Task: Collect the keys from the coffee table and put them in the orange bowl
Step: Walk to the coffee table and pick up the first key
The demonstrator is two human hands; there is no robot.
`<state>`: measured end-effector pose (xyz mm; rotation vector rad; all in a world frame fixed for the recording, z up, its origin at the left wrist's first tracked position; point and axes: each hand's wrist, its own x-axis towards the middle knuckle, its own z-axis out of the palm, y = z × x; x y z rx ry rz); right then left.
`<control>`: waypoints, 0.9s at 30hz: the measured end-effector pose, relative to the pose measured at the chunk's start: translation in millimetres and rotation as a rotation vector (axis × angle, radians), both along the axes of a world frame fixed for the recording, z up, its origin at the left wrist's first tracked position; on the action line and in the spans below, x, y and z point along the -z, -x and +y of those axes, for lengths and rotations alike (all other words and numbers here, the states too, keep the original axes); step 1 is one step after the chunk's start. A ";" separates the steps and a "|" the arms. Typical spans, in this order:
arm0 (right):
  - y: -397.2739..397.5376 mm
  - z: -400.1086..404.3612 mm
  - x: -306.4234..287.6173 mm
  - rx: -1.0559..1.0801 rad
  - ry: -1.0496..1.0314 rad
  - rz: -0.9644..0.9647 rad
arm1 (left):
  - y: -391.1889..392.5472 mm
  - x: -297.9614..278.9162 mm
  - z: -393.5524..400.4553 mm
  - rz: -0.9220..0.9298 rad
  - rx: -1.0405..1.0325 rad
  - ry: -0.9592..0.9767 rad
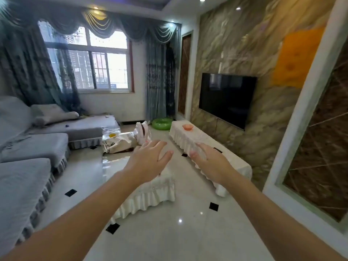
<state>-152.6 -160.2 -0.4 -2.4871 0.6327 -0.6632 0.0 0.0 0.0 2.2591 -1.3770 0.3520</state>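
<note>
An orange bowl [187, 126] stands near the far end of a long low cabinet [212, 147] draped in white cloth, below the wall television. The coffee table [148, 193], also covered with a white frilled cloth, is in the middle of the room, mostly behind my left forearm. I see no keys; my arm hides the tabletop. My left hand [150, 157] is stretched out over the coffee table, fingers spread, holding nothing. My right hand [209, 159] reaches forward beside it, in front of the cabinet's near part, fingers apart and empty.
A grey sofa [33, 147] runs along the left. Bags [120, 140] lie on the floor beyond the coffee table, with a green inflatable ring [162, 123] behind them. A black television [227, 98] hangs on the marble wall. Glossy tile floor [178, 232] lies before me.
</note>
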 end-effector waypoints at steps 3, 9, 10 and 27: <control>-14.7 -34.4 -1.1 0.038 0.044 -0.060 | -19.2 -1.9 -43.5 0.020 0.062 0.046; -38.8 -123.5 11.5 0.161 0.015 -0.008 | -56.3 3.5 -138.9 0.043 0.124 0.013; -43.5 -139.9 14.1 0.164 0.005 -0.006 | -61.4 4.4 -156.2 0.047 0.121 0.003; -153.1 -403.6 30.7 0.158 -0.056 -0.056 | -158.7 12.6 -421.1 -0.111 0.118 -0.136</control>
